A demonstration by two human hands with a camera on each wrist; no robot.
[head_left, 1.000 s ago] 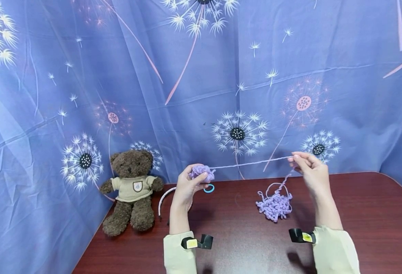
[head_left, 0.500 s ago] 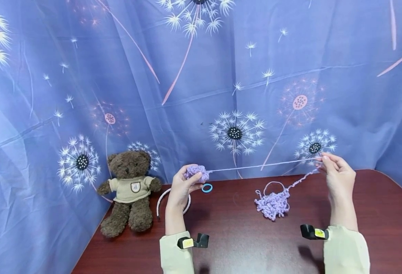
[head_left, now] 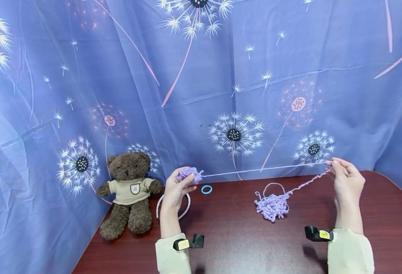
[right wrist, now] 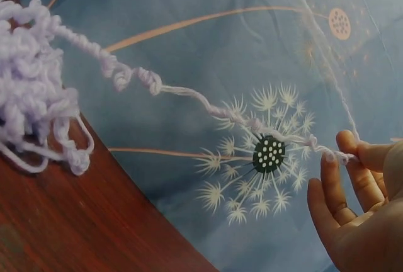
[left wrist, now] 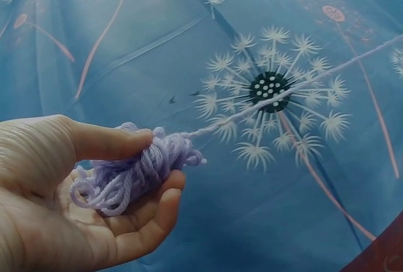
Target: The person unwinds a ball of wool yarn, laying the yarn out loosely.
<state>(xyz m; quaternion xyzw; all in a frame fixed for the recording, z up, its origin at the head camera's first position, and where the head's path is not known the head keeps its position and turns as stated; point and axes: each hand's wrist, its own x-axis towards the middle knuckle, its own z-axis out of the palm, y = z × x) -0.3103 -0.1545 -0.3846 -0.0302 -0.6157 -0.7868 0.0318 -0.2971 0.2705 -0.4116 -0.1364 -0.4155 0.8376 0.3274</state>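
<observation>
Yarn (left wrist: 252, 109) taut between two pinches

We see the left hand (head_left: 174, 188) pinching a lilac bundle (left wrist: 141, 172), its thumb laid over the top and its fingers curled beneath. Loose loops poke out of the bundle on the palm side of that grip. From the fingertip side the yarn runs straight across, well above the table (head_left: 242, 243), to the right hand (head_left: 349, 182).

There, we find thumb and fingertips pressed together on it. A twisted, knotty cord (head_left: 307, 184) meets the same pinch and slopes down and inward to a tangled pile (head_left: 273, 207), which lies on the table between the two hands, nearer the right. One thin loop stands up from the pile.

Just inward of the left grip and below it, we make out a blue ring (head_left: 206, 193) on the table. A white hoop (head_left: 189, 203) lies behind the left wrist, which hides part of it. Outward of that hand, and apart from it, a brown bear (head_left: 129, 190) in a badged shirt leans upright against the curtain (head_left: 187, 125), whose dandelion print fills the space behind both grips.
</observation>
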